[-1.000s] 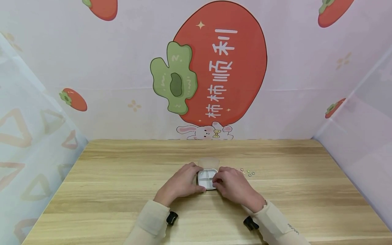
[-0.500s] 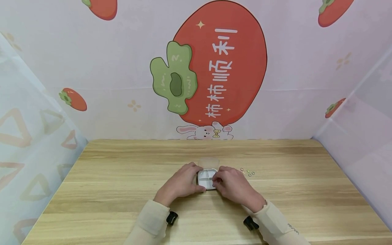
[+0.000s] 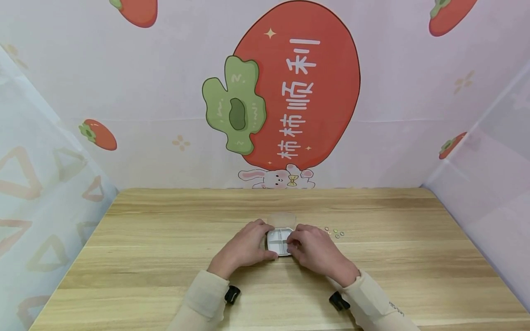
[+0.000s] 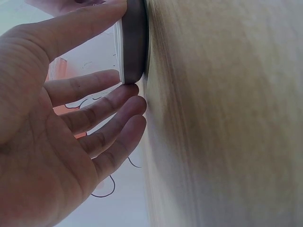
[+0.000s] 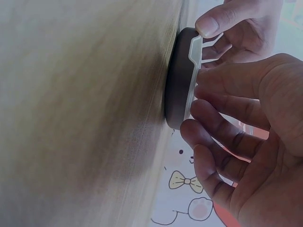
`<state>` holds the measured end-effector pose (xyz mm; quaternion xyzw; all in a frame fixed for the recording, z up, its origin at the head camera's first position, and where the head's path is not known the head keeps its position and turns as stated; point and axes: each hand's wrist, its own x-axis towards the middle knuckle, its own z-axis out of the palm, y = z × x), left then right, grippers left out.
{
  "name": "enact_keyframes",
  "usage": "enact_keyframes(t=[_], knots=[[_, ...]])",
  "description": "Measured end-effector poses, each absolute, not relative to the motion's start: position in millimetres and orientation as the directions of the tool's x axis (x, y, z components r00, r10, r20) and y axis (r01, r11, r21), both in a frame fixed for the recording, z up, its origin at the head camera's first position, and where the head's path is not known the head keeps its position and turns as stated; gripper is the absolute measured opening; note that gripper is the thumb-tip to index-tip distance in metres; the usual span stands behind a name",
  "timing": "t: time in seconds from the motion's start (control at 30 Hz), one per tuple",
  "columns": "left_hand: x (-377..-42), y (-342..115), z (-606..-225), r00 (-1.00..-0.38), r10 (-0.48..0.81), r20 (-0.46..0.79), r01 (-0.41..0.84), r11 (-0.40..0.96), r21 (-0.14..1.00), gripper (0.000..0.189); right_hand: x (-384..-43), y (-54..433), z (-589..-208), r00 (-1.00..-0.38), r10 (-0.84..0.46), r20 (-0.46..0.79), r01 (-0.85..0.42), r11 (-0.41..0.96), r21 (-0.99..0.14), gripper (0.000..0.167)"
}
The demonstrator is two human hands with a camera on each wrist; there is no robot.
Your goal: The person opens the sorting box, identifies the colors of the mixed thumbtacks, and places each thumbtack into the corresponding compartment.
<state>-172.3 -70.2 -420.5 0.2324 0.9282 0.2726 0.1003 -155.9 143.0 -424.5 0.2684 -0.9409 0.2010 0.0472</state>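
Observation:
A small pill box (image 3: 275, 248) with a white inside split into four-sided compartments lies on the table, its translucent lid (image 3: 281, 219) raised at the back. The wrist views show its dark grey outer side (image 4: 134, 42). My left hand (image 3: 247, 246) holds the box from the left, thumb at the near corner and index finger at the far one. Over the right compartments, my right hand (image 3: 316, 248) brings thumb and index finger together, the other fingers along the box's side. Its fingertips are partly hidden, and I cannot tell whether they pinch anything.
Several tiny round coloured pieces (image 3: 336, 231) lie on the wooden table (image 3: 165, 257) to the right of my right hand. A printed cloth wall (image 3: 157, 92) stands behind the table, with more cloth at both sides.

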Motion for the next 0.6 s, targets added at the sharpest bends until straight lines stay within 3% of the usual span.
enact_keyframes(t=[0.6], knots=[[-173.6,-70.3,-421.8,-0.87,0.491,-0.054,0.388,0.746,0.54,0.064,-155.8,144.3,-424.4,-0.854,-0.482,0.195,-0.52,0.775,-0.361,0.012]])
